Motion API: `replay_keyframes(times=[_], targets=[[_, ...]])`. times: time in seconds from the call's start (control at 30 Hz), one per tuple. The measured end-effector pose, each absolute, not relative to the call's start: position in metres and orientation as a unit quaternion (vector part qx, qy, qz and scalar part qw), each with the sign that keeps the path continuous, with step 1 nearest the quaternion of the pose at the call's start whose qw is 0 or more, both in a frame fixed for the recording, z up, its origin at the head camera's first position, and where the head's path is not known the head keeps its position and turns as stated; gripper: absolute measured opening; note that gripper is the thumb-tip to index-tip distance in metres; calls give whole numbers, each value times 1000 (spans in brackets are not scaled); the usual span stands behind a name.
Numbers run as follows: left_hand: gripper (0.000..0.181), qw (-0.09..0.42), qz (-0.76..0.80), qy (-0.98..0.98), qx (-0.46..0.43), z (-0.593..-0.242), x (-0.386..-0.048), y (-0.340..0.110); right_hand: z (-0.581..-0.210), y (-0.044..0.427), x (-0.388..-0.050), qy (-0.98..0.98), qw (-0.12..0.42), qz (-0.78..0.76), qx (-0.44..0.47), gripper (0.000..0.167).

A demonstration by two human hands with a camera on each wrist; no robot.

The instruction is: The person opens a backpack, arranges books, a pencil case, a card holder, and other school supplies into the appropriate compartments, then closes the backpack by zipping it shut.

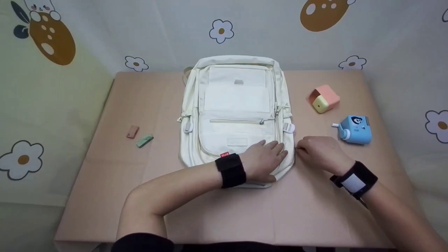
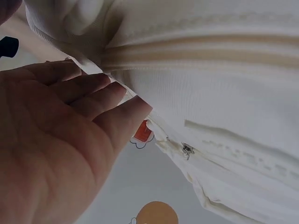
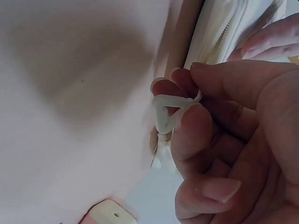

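Note:
A cream-white backpack (image 1: 234, 99) lies on the table with its front pockets facing up. My left hand (image 1: 263, 160) rests with straight fingers on its lower right front. In the left wrist view, the fingers of the left hand (image 2: 70, 126) touch the white fabric beside a seam. At the bag's lower right side is my right hand (image 1: 323, 154), its fingers curled. The right wrist view shows it pinching a white triangular zipper pull (image 3: 162, 112) between thumb and fingers. Part of that pull is hidden behind the fingertips. A zipper (image 3: 224, 35) shows on the bag behind.
A pink and yellow pencil sharpener (image 1: 325, 99) and a blue crank pencil sharpener (image 1: 357, 130) stand to the right. On the left lie a pink eraser (image 1: 132, 132) and a green eraser (image 1: 145, 141). Patterned cloth (image 1: 175, 38) hangs around the table (image 1: 224, 217).

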State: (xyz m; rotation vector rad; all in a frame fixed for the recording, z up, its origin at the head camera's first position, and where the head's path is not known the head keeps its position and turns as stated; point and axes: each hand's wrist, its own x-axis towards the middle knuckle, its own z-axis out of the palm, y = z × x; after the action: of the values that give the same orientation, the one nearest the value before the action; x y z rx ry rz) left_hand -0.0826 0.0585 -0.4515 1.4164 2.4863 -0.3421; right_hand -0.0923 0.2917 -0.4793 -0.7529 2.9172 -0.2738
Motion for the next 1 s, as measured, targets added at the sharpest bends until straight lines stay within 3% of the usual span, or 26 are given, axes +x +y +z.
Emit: replay_keyframes(times=[0.2, 0.37, 0.7, 1.0], targets=[[60, 78, -136, 861, 484, -450, -74, 44, -483, 291, -90, 964, 46, -97, -242, 9], [46, 93, -102, 869, 475, -449, -77, 39, -484, 289, -89, 966, 57, -84, -237, 14], [44, 109, -96, 860, 489, -449, -85, 40, -478, 288, -74, 965, 50, -67, -247, 17], [47, 112, -87, 860, 490, -449, -87, 39, -466, 279, -54, 950, 95, -96, -281, 13]])
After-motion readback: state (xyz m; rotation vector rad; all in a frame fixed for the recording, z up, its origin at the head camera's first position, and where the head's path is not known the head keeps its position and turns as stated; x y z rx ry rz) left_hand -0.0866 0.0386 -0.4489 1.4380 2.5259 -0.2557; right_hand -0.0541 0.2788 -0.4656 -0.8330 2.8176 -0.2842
